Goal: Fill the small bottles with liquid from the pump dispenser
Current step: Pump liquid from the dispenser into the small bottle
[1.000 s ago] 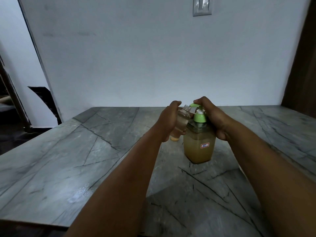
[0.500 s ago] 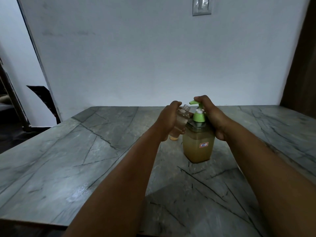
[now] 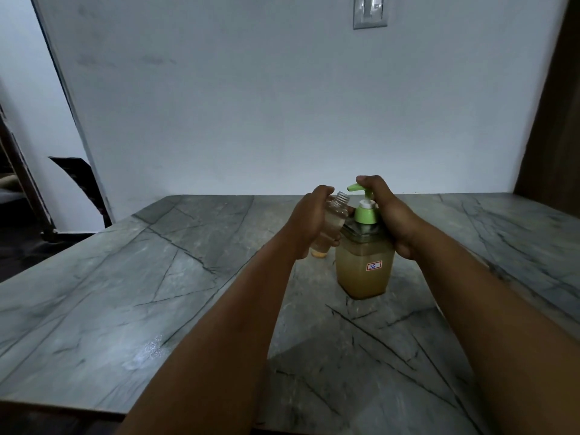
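Holding the small clear bottle [image 3: 329, 227] in your left hand [image 3: 309, 224], you have your fingers curled round its middle. The bottle is lifted off the table and tipped, with its open screw neck pointing up and to the right, just under the green spout [image 3: 353, 187] of the pump. A little yellow liquid sits at the bottom of the bottle.

Your right hand [image 3: 387, 211] is on the pump dispenser [image 3: 364, 265]. Its fingers curl over the green pump head from behind, and the palm lies against the jar's right shoulder. The white stem shows above the green collar.

The dispenser stands upright on the grey marble table [image 3: 157, 277], just beside the small bottle. It is mostly full of cloudy yellow liquid, and has a small white label [image 3: 374, 265] that reads 35
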`<act>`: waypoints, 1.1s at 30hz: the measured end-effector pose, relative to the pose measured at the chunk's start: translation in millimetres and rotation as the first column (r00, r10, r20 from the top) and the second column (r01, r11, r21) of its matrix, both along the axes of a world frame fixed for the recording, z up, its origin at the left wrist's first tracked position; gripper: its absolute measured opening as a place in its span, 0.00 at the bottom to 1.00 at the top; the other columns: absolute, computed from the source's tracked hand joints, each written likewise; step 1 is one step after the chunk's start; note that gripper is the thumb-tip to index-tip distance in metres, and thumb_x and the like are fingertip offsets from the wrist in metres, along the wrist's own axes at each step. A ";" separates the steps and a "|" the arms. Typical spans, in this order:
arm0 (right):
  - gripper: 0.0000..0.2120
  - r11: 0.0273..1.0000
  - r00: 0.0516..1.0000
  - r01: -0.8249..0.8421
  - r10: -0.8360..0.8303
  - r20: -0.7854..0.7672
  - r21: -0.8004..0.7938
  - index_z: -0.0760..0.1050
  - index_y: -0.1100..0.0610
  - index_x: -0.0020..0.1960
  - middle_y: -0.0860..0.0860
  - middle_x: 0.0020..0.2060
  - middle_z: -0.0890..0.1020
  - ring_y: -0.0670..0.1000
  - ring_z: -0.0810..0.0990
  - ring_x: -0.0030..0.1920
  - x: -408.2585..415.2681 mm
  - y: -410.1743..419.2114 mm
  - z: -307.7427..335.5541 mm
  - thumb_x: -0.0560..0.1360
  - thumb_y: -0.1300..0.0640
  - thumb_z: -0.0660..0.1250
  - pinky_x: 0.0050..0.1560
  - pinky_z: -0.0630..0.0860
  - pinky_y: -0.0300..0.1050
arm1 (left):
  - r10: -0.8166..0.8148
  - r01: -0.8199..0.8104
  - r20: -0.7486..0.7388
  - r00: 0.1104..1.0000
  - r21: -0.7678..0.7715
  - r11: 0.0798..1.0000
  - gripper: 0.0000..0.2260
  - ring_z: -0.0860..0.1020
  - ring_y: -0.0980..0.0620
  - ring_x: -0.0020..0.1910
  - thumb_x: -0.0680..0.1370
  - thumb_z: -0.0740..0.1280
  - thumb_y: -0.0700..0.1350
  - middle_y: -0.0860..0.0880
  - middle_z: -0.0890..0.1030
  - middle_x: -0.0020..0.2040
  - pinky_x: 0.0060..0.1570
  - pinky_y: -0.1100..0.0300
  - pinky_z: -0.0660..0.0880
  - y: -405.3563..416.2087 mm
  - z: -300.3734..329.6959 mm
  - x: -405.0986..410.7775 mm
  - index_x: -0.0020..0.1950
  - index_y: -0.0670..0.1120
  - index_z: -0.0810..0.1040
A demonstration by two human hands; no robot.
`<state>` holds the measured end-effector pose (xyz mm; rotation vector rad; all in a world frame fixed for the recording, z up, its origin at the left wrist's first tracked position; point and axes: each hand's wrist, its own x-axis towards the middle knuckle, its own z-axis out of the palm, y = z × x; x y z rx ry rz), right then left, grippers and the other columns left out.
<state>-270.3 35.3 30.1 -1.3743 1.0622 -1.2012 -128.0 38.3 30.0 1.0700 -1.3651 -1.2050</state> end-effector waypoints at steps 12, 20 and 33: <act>0.17 0.998 0.996 0.037 -0.040 -0.075 -0.044 0.79 0.52 0.42 0.59 0.41 0.82 0.56 0.80 0.40 0.8 -2.3 -0.9 0.74 0.40 0.61 0.47 0.74 0.46 | 0.005 -0.005 0.006 1.000 0.008 1.000 0.20 0.75 0.49 0.26 0.81 0.54 0.53 0.45 0.80 0.32 0.28 0.62 0.73 -1.4 -0.1 0.7 0.54 0.39 0.79; 0.17 1.000 0.999 0.003 -0.003 -0.037 -0.004 0.79 0.51 0.43 0.55 0.37 0.83 0.54 0.80 0.35 0.5 -0.8 0.1 0.74 0.39 0.61 0.42 0.75 0.43 | 0.015 -0.015 0.010 1.000 0.018 1.000 0.22 0.76 0.48 0.27 0.81 0.55 0.53 0.43 0.80 0.36 0.28 0.61 0.74 -3.1 -0.3 1.0 0.59 0.37 0.78; 0.24 0.998 0.996 0.049 -0.051 -0.078 -0.027 0.81 0.51 0.43 0.60 0.44 0.83 0.57 0.80 0.43 2.5 -3.5 -2.0 0.63 0.32 0.65 0.54 0.75 0.53 | -0.011 0.011 0.016 1.000 0.008 1.000 0.24 0.76 0.48 0.26 0.81 0.54 0.54 0.41 0.80 0.38 0.29 0.61 0.74 -9.1 -4.4 3.6 0.59 0.37 0.78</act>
